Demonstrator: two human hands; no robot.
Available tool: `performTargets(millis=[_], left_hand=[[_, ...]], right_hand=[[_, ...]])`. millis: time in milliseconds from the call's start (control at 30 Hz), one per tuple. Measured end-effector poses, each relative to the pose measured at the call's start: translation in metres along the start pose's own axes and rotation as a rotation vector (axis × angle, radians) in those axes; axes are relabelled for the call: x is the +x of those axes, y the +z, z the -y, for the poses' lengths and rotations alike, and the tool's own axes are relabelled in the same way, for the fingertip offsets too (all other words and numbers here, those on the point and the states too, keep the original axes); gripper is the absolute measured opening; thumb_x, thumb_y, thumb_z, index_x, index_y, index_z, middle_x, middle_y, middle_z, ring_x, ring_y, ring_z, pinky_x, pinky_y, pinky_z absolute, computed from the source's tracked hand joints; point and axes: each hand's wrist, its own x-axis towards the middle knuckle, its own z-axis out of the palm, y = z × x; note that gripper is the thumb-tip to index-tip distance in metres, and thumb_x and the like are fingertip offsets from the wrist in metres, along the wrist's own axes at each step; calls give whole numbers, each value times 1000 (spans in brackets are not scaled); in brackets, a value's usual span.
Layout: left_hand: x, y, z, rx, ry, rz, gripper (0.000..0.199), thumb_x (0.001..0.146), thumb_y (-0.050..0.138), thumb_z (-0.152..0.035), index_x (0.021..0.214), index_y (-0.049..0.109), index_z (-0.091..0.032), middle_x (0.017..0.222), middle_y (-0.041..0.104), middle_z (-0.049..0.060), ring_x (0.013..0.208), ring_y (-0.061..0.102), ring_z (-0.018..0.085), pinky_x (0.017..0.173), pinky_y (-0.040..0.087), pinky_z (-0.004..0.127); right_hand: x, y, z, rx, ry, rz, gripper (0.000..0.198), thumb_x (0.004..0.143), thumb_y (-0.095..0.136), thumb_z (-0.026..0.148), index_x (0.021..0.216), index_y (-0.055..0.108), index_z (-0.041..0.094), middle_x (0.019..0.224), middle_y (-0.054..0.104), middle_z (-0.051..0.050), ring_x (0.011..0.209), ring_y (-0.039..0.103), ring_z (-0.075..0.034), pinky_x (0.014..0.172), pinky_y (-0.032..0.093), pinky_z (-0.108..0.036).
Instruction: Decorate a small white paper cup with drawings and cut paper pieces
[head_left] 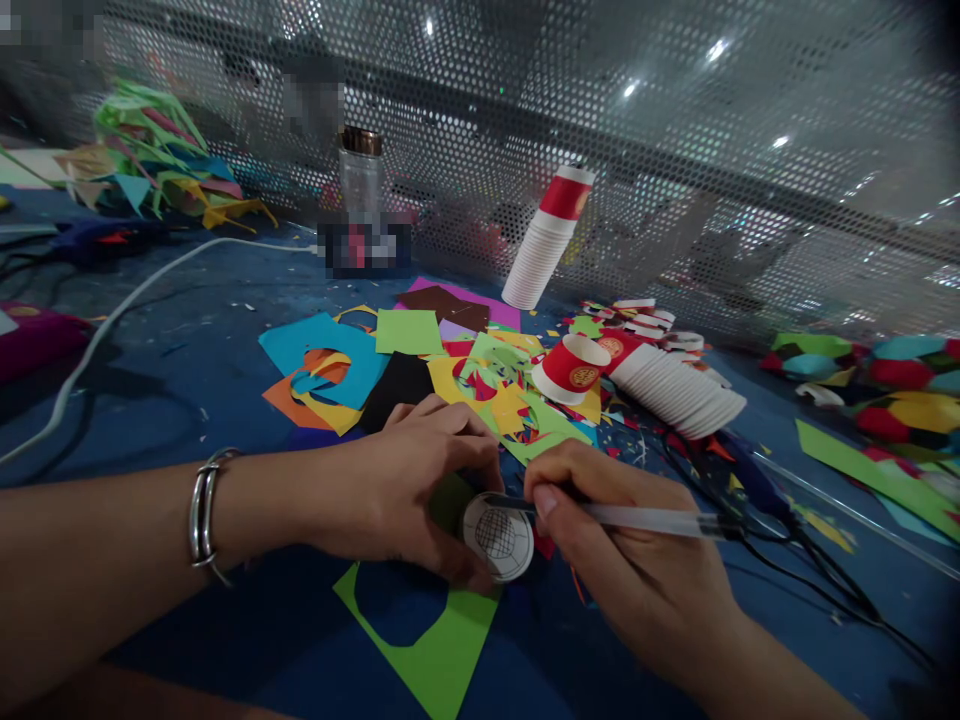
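Note:
My left hand, with a silver bangle on the wrist, curls its fingers and thumb around a small paper cup. The cup's round white end faces me and bears a dark drawn grid with lines running to the rim. My right hand pinches a pen with a clear barrel, its tip over the upper edge of that white end. Most of the cup's side is hidden by my left hand. Beneath it lies a lime-green paper sheet with a round hole cut out.
Coloured paper scraps spread beyond my hands. A red-and-white paper cup and two cup stacks stand or lie there. A glue gun with a cable is at right, a white cable at left. A perforated metal panel rises behind.

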Motion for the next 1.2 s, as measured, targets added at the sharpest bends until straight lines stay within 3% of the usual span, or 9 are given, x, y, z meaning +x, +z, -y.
performTargets(millis=[600,1200], left_hand=[[-1,-1,-2,-38,-12,-17,46,63,85,-54,100,68,-31,121,54,2,117,44,30,99,34,45],[0,0,-2,-42,-34,0,46,62,86,-51,100,68,-31,122,53,2,118,43,31,100,34,49]], right_hand=[[0,0,2,-4,-25,22,19,96,45,14,84,58,20,70,62,2,60,60,-12,55,43,-25],[1,-2,2,-21,-21,30,20,94,45,15,81,58,21,63,59,3,52,54,-11,51,40,-25]])
